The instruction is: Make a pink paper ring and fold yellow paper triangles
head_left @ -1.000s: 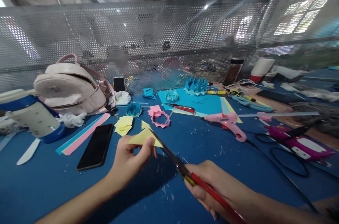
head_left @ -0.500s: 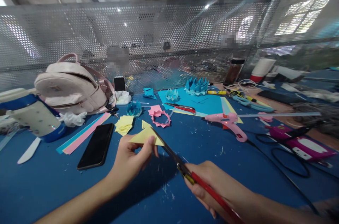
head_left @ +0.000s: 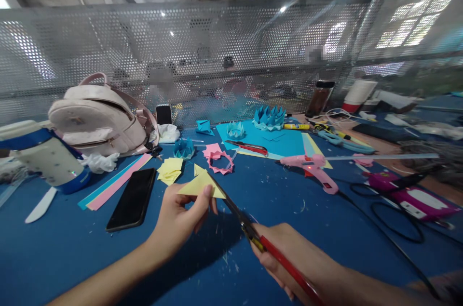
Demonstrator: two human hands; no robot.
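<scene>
A folded yellow paper triangle (head_left: 197, 186) is pinched between the thumb and fingers of my left hand (head_left: 188, 212), raised above the blue table. My right hand (head_left: 285, 253) is closed round the red handle of long-nose pliers (head_left: 235, 212). Their long dark jaws lie along the right edge of the triangle, near its top corner; whether they grip the paper I cannot tell. Just beyond the triangle lies a small yellow folded piece (head_left: 199, 170). Several yellow folded pieces (head_left: 170, 171) are stacked to its left, and a pink pointed paper ring (head_left: 221, 163) sits to its right.
A pink glue gun (head_left: 311, 164) with its cord lies at right. A black phone (head_left: 132, 200), paper strips (head_left: 121, 183) and a white-and-blue cup (head_left: 50, 156) are at left. Farther back are blue paper crowns (head_left: 268, 118), a utility knife (head_left: 248, 147), a backpack (head_left: 96, 120) and a perforated metal screen (head_left: 202, 55).
Both hands, the yellow triangle and the pliers keep nearly the same pose. The whole view has shifted very slightly.
</scene>
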